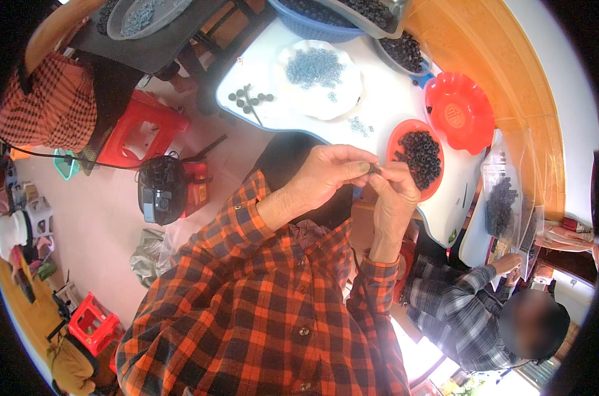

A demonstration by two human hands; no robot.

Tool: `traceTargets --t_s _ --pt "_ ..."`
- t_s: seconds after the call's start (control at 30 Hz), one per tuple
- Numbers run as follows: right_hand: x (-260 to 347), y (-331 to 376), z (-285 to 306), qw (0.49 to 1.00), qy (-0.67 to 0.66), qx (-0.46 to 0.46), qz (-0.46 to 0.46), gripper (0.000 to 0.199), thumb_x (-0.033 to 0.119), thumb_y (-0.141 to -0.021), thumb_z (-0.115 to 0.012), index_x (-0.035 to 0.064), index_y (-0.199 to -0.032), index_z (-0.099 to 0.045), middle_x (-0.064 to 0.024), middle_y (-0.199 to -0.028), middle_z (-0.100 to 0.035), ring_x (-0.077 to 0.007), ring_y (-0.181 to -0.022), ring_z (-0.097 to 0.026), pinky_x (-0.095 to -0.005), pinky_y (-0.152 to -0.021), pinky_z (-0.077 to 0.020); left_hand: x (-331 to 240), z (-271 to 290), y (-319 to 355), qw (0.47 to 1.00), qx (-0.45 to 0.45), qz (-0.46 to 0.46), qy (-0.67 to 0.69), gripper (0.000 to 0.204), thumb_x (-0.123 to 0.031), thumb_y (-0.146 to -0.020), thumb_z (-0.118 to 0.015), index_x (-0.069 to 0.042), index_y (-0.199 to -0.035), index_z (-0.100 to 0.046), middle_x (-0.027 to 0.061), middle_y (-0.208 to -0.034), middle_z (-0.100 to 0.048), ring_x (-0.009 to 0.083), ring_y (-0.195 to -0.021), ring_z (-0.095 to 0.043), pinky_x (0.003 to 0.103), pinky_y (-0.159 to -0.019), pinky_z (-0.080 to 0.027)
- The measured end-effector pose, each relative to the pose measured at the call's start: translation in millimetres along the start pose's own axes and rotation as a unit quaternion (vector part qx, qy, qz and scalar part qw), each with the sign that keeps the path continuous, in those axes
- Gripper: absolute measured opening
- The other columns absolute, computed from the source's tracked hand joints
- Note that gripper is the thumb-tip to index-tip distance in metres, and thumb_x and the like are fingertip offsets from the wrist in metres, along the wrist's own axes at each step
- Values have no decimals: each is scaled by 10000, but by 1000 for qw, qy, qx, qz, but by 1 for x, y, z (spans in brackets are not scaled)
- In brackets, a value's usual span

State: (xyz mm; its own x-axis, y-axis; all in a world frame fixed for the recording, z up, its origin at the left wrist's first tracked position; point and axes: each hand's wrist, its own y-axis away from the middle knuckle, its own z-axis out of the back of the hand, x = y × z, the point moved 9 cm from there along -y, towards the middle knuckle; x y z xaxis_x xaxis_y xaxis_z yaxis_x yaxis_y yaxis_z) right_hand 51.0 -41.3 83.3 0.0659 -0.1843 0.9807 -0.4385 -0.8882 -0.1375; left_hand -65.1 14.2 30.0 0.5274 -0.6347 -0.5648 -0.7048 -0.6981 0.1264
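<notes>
My left hand (327, 175) and my right hand (394, 190) meet in front of my chest, above the table's near edge. Fingertips of both pinch one small dark piece (374, 169), mostly hidden by the fingers. Just beyond my right hand, an orange-red dish (393, 140) holds many small black ring-shaped parts (419, 158). Farther off stands a white scalloped plate (342, 105) bearing a heap of small clear bluish pieces (314, 67). A few more clear pieces (360, 125) lie loose on the white table (293, 117).
A red scalloped dish (459, 113), a blue basket (312, 25) and a tub of black parts (402, 53) stand at the back. Several black round pieces (250, 101) lie at the table's left. A co-worker in grey plaid (454, 313) sits at right, beside a clear bag (500, 204).
</notes>
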Motion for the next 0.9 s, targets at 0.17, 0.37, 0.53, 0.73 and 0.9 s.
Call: traceTargets --t_s 0.17,0.37,0.53,0.73,0.9 --pt "5 0 -1 1000 28 4 9 160 -97 -781 -749 -7 -860 -644 -40 -936 -569 -105 -827 -568 -245 -743 -495 -3 -3 0 1000 -8 -6 -27 255 -33 -924 -649 70 -1157 -646 147 -1045 -688 165 -878 -655 276 -796 -562" --pt "12 0 -6 997 71 11 36 166 -116 -783 -737 -16 -875 -642 -52 -951 -564 -117 -840 -577 -254 -748 -511 -6 -3 2 998 -11 -21 -56 239 -21 -930 -638 73 -1149 -651 147 -1040 -691 162 -881 -653 271 -791 -559" --pt "10 0 -8 998 54 7 26 174 -116 -777 -741 -14 -878 -645 -51 -943 -565 -114 -842 -574 -244 -740 -502 -8 -2 3 998 -17 -24 -59 229 -22 -934 -635 67 -1144 -655 140 -1035 -692 155 -873 -653 265 -786 -560" --pt "-1 2 -5 996 88 12 32 176 -107 -766 -753 -9 -868 -648 -49 -921 -575 -108 -822 -562 -229 -717 -471 2 9 1 997 -29 -1 -77 208 -43 -937 -639 47 -1123 -666 113 -1014 -696 128 -836 -657 246 -753 -568" --pt "-4 3 -2 987 156 18 47 178 -101 -767 -756 -6 -862 -639 -46 -907 -580 -107 -806 -553 -233 -720 -470 0 12 3 991 -49 13 -124 220 -58 -929 -656 45 -1123 -670 102 -982 -702 121 -794 -660 236 -737 -570"
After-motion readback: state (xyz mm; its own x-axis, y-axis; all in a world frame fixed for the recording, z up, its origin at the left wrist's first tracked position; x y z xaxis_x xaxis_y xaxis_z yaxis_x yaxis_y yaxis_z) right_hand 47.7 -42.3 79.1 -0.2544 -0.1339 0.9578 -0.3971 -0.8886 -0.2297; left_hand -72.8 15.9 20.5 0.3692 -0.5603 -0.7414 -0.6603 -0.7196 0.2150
